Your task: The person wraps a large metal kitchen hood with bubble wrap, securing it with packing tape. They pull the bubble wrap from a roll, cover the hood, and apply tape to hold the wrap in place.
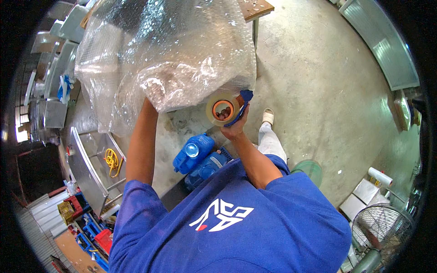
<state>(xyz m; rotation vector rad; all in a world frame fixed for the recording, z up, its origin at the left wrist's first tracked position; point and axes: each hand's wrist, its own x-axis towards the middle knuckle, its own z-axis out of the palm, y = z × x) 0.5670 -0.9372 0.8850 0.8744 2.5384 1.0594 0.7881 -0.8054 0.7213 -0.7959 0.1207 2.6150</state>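
Note:
A large sheet of clear bubble wrap (182,50) drapes over something at the top of the view and hangs down toward me. My left hand (157,88) reaches in under its near edge; the film blurs it and its fingers are hidden. Just right of that edge, my right hand (234,127) grips a blue hand-held tape dispenser (246,95). On it sits a wide roll of clear tape (211,113) with an orange core, and fingertips show through the core's opening. The dispenser is close to the wrap's lower right corner.
Below lie two blue jugs (193,152). A wooden table corner (257,9) juts out beyond the wrap. A metal frame cart (93,168) with a coiled yellow cord (113,162) stands left. At lower right are a floor fan (382,232) and a green round bin (308,172).

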